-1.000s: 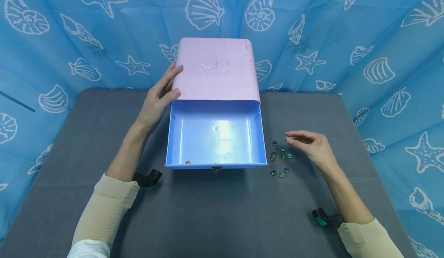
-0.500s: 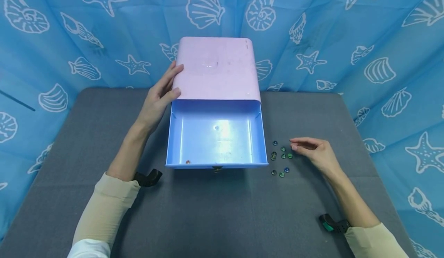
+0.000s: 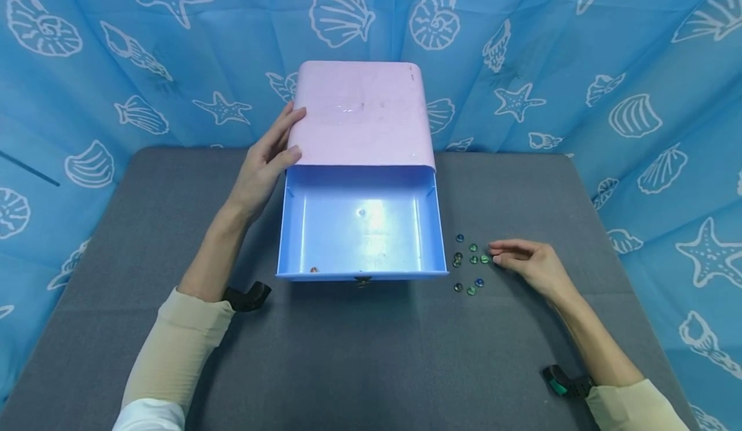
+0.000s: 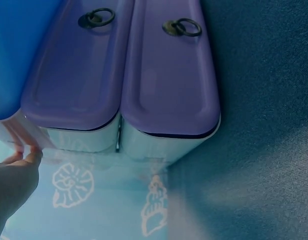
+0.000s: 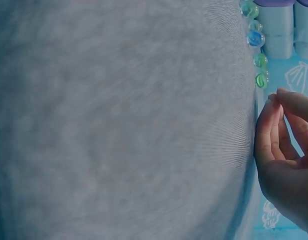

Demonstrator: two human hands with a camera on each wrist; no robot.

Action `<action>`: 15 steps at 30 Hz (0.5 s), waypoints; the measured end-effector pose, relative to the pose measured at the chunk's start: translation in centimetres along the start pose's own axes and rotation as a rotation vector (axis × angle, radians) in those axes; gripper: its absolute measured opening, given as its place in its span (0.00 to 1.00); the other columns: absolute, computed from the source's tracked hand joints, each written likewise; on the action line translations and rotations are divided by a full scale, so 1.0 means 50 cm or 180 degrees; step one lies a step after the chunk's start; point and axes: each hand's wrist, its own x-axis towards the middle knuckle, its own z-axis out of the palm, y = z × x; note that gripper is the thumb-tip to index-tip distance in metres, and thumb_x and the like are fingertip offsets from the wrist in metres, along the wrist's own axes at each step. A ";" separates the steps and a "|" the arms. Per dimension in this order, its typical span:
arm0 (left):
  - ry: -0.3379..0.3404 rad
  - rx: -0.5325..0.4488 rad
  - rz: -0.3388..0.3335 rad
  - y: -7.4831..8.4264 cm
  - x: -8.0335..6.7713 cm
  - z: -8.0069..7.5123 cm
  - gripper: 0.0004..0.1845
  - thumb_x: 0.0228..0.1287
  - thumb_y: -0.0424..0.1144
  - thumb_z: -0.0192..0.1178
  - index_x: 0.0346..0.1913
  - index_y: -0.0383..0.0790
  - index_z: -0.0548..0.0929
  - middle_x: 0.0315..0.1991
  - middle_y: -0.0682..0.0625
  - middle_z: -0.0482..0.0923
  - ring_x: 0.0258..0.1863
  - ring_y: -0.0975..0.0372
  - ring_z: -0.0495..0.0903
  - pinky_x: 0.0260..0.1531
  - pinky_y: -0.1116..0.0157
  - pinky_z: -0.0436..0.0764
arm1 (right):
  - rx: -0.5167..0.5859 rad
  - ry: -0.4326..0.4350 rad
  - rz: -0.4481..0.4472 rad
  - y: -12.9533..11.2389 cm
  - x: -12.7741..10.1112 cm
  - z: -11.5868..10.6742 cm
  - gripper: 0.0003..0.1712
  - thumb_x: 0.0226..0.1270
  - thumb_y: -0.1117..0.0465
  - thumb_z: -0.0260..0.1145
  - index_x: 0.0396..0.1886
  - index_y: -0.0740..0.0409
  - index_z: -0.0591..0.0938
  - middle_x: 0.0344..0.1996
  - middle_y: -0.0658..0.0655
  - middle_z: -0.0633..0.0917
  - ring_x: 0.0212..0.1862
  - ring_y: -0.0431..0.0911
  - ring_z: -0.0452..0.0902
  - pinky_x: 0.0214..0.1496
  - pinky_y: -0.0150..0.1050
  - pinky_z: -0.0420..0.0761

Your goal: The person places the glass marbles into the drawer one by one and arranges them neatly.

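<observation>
Left hand: the left hand (image 3: 263, 163) lies flat against the left side of the pink cabinet (image 3: 362, 114), fingers straight, thumb up on the top edge; it presses on the cabinet and grips nothing. In the left wrist view only the fingertips (image 4: 21, 160) show, touching the cabinet's corner.
Right hand: the right hand (image 3: 530, 265) rests low on the counter (image 3: 348, 354), right of the beads (image 3: 471, 265). Its fingers point left, loosely bent, thumb and forefinger drawn close together, tips just beside the nearest green bead (image 3: 484, 259). The right wrist view shows the fingertips (image 5: 274, 107) near that bead (image 5: 262, 79) but apart from it; whether anything is pinched between them cannot be told.
Beads: a small scatter of green and blue glass beads on the counter, just right of the drawer's front right corner.
Drawer: the blue drawer (image 3: 359, 225) is pulled out of the cabinet toward the person, open on top. One small brown bead (image 3: 313, 268) lies inside near the front left corner.
Cabinet: stands at the far middle of the counter, against the curtain (image 3: 580, 64). From the left wrist view two purple drawer fronts (image 4: 144, 70) with ring pulls (image 4: 186, 27) show side by side.
Counter: grey cloth surface.
Curtain: blue with white shells and starfish, on all sides.
</observation>
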 end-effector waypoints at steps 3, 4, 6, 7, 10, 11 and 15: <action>0.0012 0.0001 -0.0026 0.001 0.001 0.000 0.30 0.70 0.37 0.54 0.74 0.39 0.66 0.79 0.51 0.49 0.77 0.56 0.51 0.74 0.54 0.51 | -0.0012 -0.0032 0.0054 0.003 0.000 0.000 0.22 0.68 0.58 0.69 0.57 0.67 0.82 0.50 0.61 0.87 0.46 0.35 0.84 0.45 0.28 0.81; 0.0014 0.0000 -0.0035 0.001 0.001 0.000 0.30 0.70 0.37 0.54 0.74 0.39 0.66 0.79 0.51 0.49 0.77 0.56 0.51 0.74 0.54 0.52 | -0.0031 -0.0051 0.0056 0.003 0.000 0.000 0.22 0.68 0.58 0.69 0.57 0.67 0.82 0.50 0.62 0.86 0.46 0.35 0.84 0.45 0.28 0.81; 0.0009 -0.0007 -0.0051 0.001 0.000 0.001 0.30 0.70 0.37 0.54 0.74 0.39 0.66 0.79 0.51 0.49 0.77 0.56 0.51 0.74 0.54 0.52 | -0.0062 -0.0097 0.0096 0.005 0.002 0.001 0.23 0.67 0.59 0.69 0.57 0.67 0.82 0.50 0.64 0.86 0.45 0.36 0.84 0.44 0.28 0.81; 0.0009 -0.0015 -0.0056 0.001 -0.001 0.001 0.30 0.70 0.37 0.54 0.74 0.38 0.66 0.79 0.51 0.48 0.77 0.56 0.51 0.74 0.53 0.52 | -0.0075 -0.0124 0.0112 0.006 0.002 0.002 0.23 0.67 0.59 0.70 0.57 0.68 0.81 0.50 0.65 0.86 0.45 0.37 0.84 0.44 0.29 0.81; 0.0017 -0.0032 -0.0071 0.002 -0.001 0.002 0.30 0.70 0.36 0.54 0.74 0.39 0.66 0.79 0.51 0.48 0.77 0.55 0.51 0.74 0.53 0.52 | -0.0107 -0.0178 0.0164 0.004 0.004 0.003 0.23 0.66 0.61 0.70 0.58 0.69 0.81 0.49 0.67 0.86 0.43 0.38 0.85 0.43 0.30 0.82; 0.0018 -0.0025 -0.0068 0.001 -0.001 0.001 0.30 0.70 0.36 0.54 0.74 0.39 0.66 0.79 0.51 0.48 0.77 0.55 0.51 0.74 0.53 0.52 | -0.0129 -0.0181 0.0187 0.003 0.005 0.004 0.23 0.66 0.62 0.70 0.58 0.69 0.81 0.48 0.67 0.86 0.42 0.38 0.85 0.43 0.30 0.82; 0.0026 -0.0008 -0.0068 0.000 0.002 0.001 0.30 0.70 0.36 0.54 0.74 0.40 0.66 0.79 0.52 0.49 0.77 0.55 0.51 0.74 0.52 0.52 | -0.0338 -0.0157 0.0168 -0.002 0.009 0.005 0.23 0.65 0.60 0.71 0.57 0.67 0.82 0.46 0.65 0.87 0.41 0.36 0.85 0.41 0.29 0.82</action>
